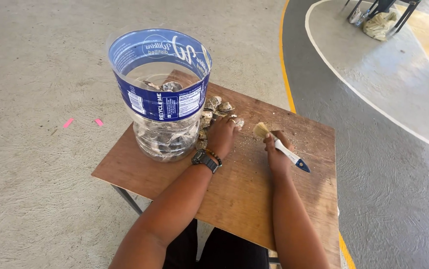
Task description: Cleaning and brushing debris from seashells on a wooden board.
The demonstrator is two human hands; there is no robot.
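My right hand (277, 149) is wrapped around the white handle of a small paintbrush (283, 148), the pale bristles pointing toward the far left and the blue butt end sticking out to the near right. It feels light and stiff in the handle, soft only at the bristle tip, so I judge the middle of the handle the right place to grip, as I do now.

My left hand (221, 135) lies palm down over the near edge of a heap of grey, rough shells (218, 107) on the wooden table (234, 194). The fingers curl over the pile, but I cannot tell whether they pinch one shell or only rest there, since the back of my hand covers them. The shells look hard, irregular and sharp-edged, probably brittle at the rims and gritty rather than slippery; I would take one by its thick sides.

Just left of my left hand stands a cut-open clear plastic jug (162, 94) with a blue label band, light and flexible in the wall. Through it I see more shells at the bottom, though the glare and curved plastic blur their number. Crumbs scatter over the board between my hands. The far part of the pile hides behind the jug, and the table's near right corner is cut off by the picture's bottom edge.
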